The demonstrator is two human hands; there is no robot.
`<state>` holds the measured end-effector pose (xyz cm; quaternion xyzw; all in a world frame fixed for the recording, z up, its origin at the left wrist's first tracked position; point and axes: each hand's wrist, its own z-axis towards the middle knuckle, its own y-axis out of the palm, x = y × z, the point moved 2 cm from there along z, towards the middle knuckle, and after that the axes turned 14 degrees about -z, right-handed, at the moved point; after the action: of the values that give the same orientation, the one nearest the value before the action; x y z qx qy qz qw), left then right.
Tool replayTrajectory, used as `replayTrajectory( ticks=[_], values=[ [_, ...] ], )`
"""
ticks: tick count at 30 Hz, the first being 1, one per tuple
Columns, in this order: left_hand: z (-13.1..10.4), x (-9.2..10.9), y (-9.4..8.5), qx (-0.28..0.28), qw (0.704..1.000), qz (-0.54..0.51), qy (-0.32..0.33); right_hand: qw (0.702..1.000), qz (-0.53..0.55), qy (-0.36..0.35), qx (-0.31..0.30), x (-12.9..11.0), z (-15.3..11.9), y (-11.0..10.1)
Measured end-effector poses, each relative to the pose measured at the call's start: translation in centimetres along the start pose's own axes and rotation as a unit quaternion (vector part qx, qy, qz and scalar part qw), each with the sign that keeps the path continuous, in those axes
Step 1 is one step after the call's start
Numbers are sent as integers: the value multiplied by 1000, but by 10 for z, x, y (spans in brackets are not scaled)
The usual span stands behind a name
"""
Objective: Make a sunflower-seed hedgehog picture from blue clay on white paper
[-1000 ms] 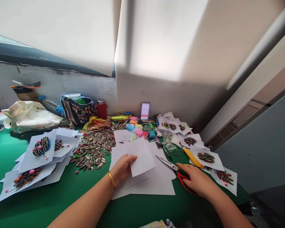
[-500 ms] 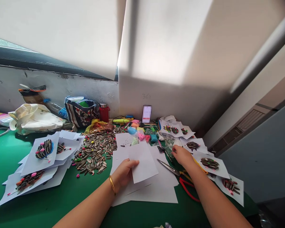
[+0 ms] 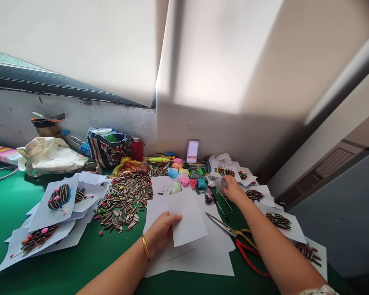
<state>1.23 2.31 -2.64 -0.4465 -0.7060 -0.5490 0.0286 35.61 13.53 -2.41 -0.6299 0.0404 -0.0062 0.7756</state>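
Note:
My left hand (image 3: 162,232), with a gold bangle at the wrist, grips a small white sheet of paper (image 3: 189,223), thumb on top. Larger white sheets (image 3: 209,258) lie beneath it on the table. Farther out on the right, my right hand (image 3: 233,188) is closed on a crumpled clear plastic bag (image 3: 217,181); its fingertips are partly hidden. Under the right forearm lie scissors (image 3: 226,227) with red and yellow handles. Small packs of coloured clay, among them a pink one (image 3: 185,180) and a teal one (image 3: 201,183), sit left of the bag.
Striped sunflower seeds (image 3: 124,200) are heaped left of the sheets on the green table (image 3: 110,258). Seed-decorated papers are piled at the left (image 3: 51,217) and right (image 3: 290,229). Along the wall stand a phone (image 3: 192,151), a red flask (image 3: 137,149) and bags (image 3: 53,155).
My right hand has moved a little farther away and pulled the clear plastic bag off the spot beside the pens. My left hand keeps the paper; the view has shifted slightly.

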Motion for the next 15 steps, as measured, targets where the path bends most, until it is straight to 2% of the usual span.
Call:
replayTrajectory(
  ticks=[4, 8, 11, 15],
  values=[
    [1, 0, 0, -4, 1000, -6, -2, 998, -3, -23, -51, -8, 0, 15],
    [1, -1, -1, -4, 1000, -1, -2, 998, 11, 0, -66, -7, 2, 22],
    [1, -1, -1, -7, 1000, -2, 0, 997, 46, 21, -52, -6, 3, 23],
    [1, -1, -1, -6, 1000, -6, -2, 991, 124, 53, 2, 5, 5, 13]
  ],
)
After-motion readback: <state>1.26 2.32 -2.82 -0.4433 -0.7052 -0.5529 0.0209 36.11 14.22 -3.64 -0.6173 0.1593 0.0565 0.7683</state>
